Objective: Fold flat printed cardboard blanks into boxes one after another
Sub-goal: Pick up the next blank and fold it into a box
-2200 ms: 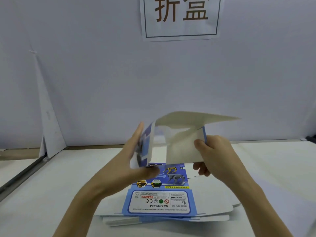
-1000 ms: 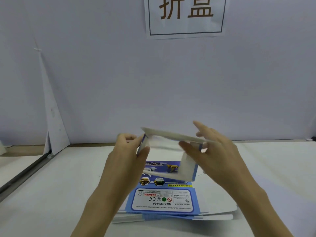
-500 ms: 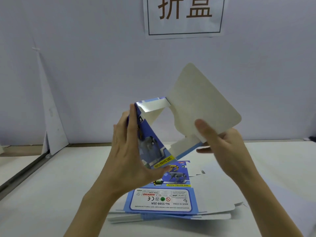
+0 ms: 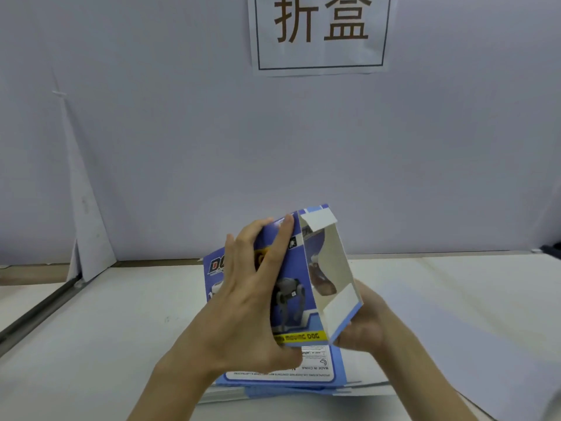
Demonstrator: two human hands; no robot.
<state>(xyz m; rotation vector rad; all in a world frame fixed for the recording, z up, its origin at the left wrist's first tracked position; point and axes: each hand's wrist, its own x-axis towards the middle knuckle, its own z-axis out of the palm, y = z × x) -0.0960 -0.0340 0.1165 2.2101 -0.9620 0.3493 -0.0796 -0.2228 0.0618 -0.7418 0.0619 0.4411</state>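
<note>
I hold a blue printed box (image 4: 299, 287) with a robot dog picture upright above the table, its open end turned toward me and showing the grey-white inside. My left hand (image 4: 252, 299) grips the printed front, fingers spread up over it and thumb under the lower edge. My right hand (image 4: 364, 326) holds the box from behind and below at its lower right corner; most of that hand is hidden by the box. Under both hands lies a stack of flat blue printed blanks (image 4: 315, 372).
The white table (image 4: 91, 344) runs out to the left and right of the stack. A white wall stands close behind with a paper sign (image 4: 320, 31) on it. A folded white card (image 4: 86, 226) leans in the left corner, beside a grey rail (image 4: 33, 314).
The large grey flap that stood up half a second ago is no longer sticking out. The box has turned upright, and my right hand has dropped from the flap to the box's lower right corner.
</note>
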